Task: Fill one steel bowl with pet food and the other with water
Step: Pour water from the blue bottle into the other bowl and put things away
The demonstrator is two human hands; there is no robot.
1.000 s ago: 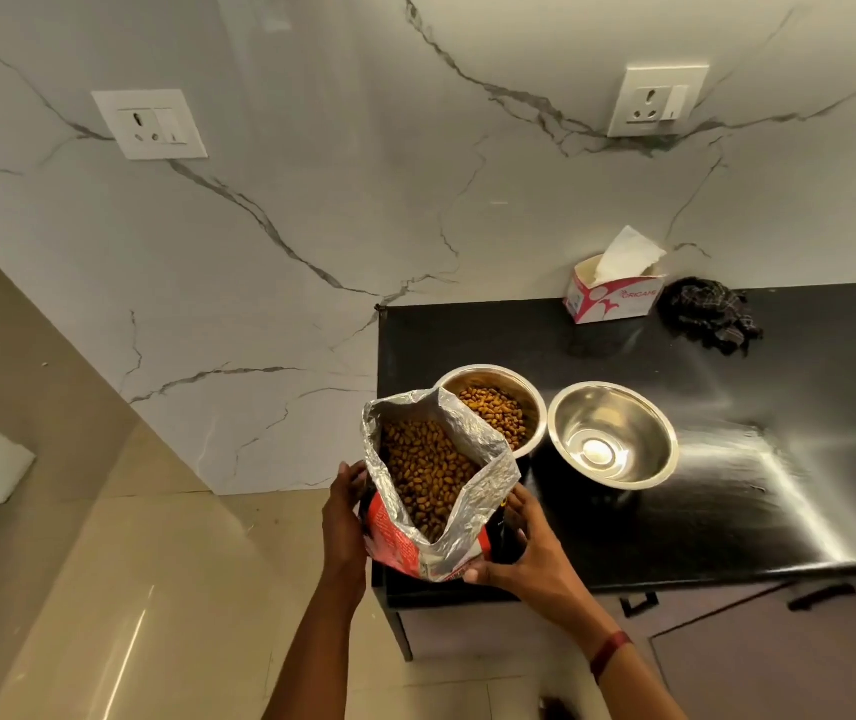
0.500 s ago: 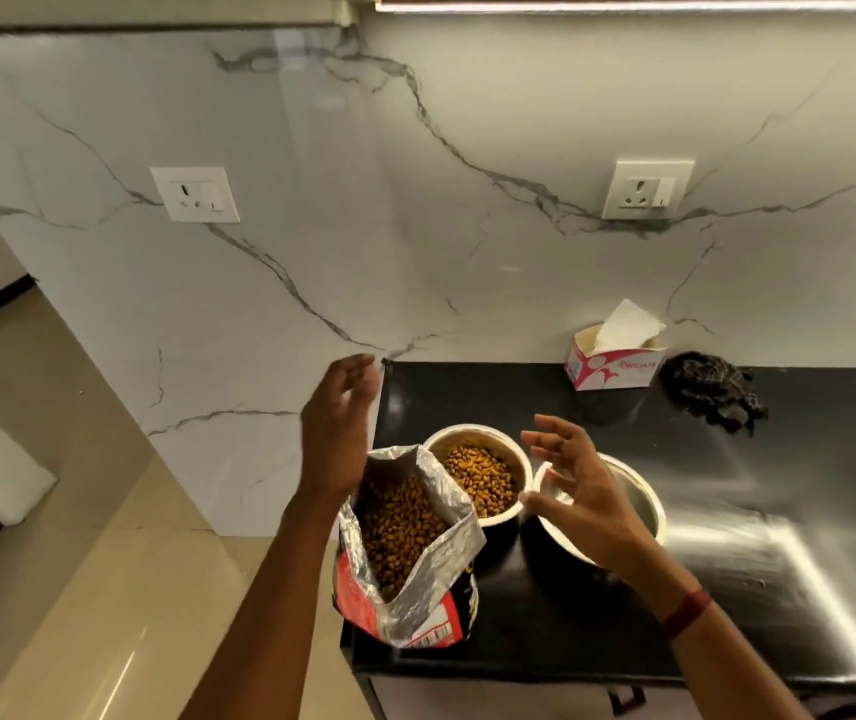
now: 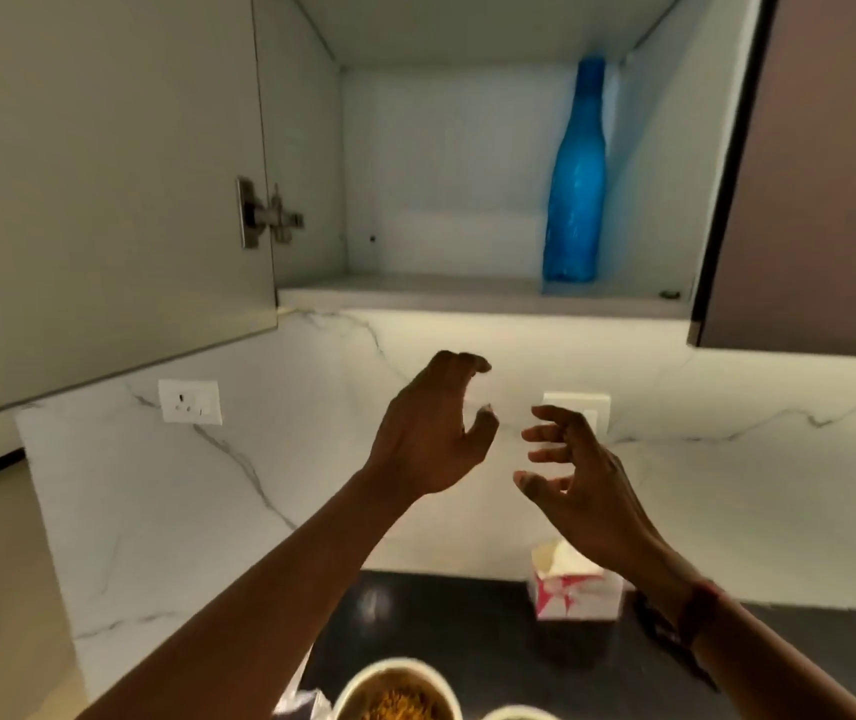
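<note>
Grey cabinet door (image 3: pixel 104 189) hangs open on the left, exposing the upper cabinet (image 3: pixel 467 148); its shelf (image 3: pixel 415 291) carries one thing, a blue bottle (image 3: pixel 574 184), upright, long axis vertical, neck up, set toward the shelf's right side. White marble backsplash (image 3: pixel 208 485) below, then the black surface (image 3: pixel 467 641) at frame bottom.

My left hand (image 3: pixel 431 433) and right hand (image 3: pixel 579 475) are both raised in front of the backsplash, well apart from the bottle and below it. Both grips are spread, fingers curled loosely, holding nothing. The bottle sits up and slightly right of the gap between the hands; right hand looks the nearer one sideways, left is a bit higher. My guess: the next move is a reach up for the bottle body, water source for the second bowl.

Tissue box (image 3: pixel 571 589) stands on the surface behind my right wrist. Food bowl (image 3: pixel 397 693), filled with brown kibble, cut by the bottom edge. Second bowl (image 3: pixel 517 713), only a sliver of rim showing just right of it, contents not visible. Food step looks done, water step not yet.
</note>
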